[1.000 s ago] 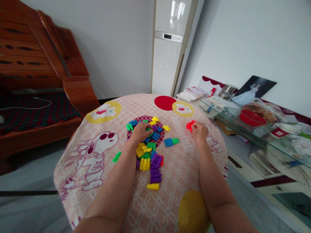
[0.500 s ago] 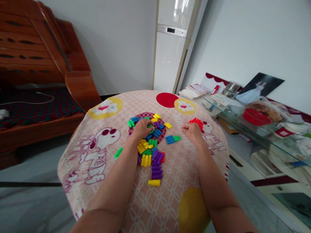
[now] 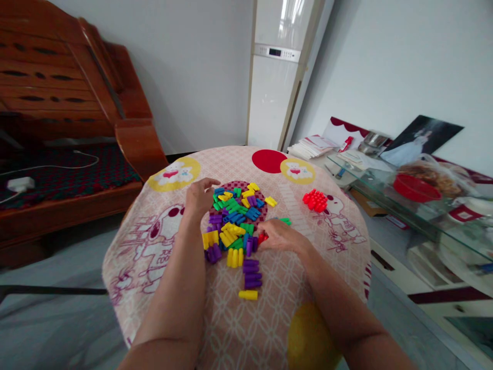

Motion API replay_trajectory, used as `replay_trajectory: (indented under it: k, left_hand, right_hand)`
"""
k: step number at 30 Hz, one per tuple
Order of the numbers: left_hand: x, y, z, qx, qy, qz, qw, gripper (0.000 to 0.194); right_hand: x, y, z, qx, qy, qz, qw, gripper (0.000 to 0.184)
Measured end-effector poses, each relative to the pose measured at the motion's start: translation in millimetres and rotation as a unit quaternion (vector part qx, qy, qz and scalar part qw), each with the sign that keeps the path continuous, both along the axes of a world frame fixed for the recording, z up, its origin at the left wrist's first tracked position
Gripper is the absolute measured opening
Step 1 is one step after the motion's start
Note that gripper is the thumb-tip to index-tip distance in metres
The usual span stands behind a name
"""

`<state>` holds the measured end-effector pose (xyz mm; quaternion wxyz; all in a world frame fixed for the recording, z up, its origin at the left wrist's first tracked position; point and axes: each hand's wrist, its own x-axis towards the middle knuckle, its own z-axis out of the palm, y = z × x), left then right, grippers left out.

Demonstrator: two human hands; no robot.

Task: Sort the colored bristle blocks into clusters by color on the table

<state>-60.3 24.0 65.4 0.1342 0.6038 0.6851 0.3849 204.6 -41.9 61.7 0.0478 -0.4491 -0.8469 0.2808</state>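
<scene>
A heap of bullet-shaped plastic toy blocks (image 3: 233, 205) in green, blue, yellow and purple lies mid-table. My left hand (image 3: 199, 197) is at the heap's far left edge, fingers apart and holding nothing. At the heap's right side, my right hand (image 3: 282, 235) closes its fingertips on a red toy block (image 3: 262, 238). Farther right, a separate cluster of red toy blocks (image 3: 315, 200) sits together. Nearer to me lie a purple block group (image 3: 252, 273) and a single yellow piece (image 3: 248, 295). My right hand partly covers a blue-and-green group.
A patterned cloth (image 3: 227, 329) covers the round table. On the right, a glass-topped cabinet (image 3: 385, 195) carries papers, a red bowl (image 3: 416, 187) and a photo. A wooden sofa (image 3: 131, 128) stands at left, and a tall white air conditioner (image 3: 271, 97) behind.
My right hand has gone from the red cluster leftward to the heap and taken a red block. My left hand has drawn back left from the heap and opened.
</scene>
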Motion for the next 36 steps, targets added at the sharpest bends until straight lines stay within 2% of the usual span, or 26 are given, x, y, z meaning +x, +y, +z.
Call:
replay_trajectory:
  k: [4,8,12,15,18,21,24,26,32,36]
  left_hand:
    - [-22,-3,-0.8,-0.007,-0.018,0.025,0.999,0.042]
    - [-26,-2,-6.9,-0.024,-0.023,0.016,0.999,0.04]
    - [-21,1,-11.3,-0.06,0.007,-0.004,0.998,0.039]
    - [-15,4,-13.5,-0.097,0.043,-0.024,0.994,0.041]
    - [-12,5,-15.2,-0.112,0.075,-0.041,0.99,0.043]
    - [-10,6,-15.8,-0.109,0.084,-0.048,0.989,0.043]
    - [-10,6,-15.7,-0.103,0.085,-0.048,0.99,0.042]
    - [-10,6,-16.0,-0.101,0.083,-0.049,0.99,0.041]
    - [-10,6,-17.0,-0.094,0.08,-0.05,0.991,0.039]
    - [-9,3,-12.9,-0.107,0.069,-0.04,0.991,0.039]
  right_hand:
    - [13,9,-3.2,-0.008,0.087,-0.063,0.994,0.005]
    - [29,19,-1.0,-0.039,0.179,-0.123,0.975,0.014]
    - [43,28,-2.6,-0.044,0.216,-0.238,0.946,0.018]
    - [54,36,-8.0,0.016,0.216,-0.303,0.928,0.018]
    - [66,43,-10.9,0.124,0.168,-0.358,0.91,0.019]
    - [79,48,-8.6,0.228,0.081,-0.415,0.877,0.023]
    - [96,50,-4.9,0.284,0.02,-0.46,0.841,0.028]
    - [110,50,-3.9,0.294,0.018,-0.458,0.839,0.029]
    - [140,52,-11.8,0.283,0.004,-0.375,0.883,0.021]
    - [143,54,-17.5,0.28,-0.036,-0.376,0.883,0.019]
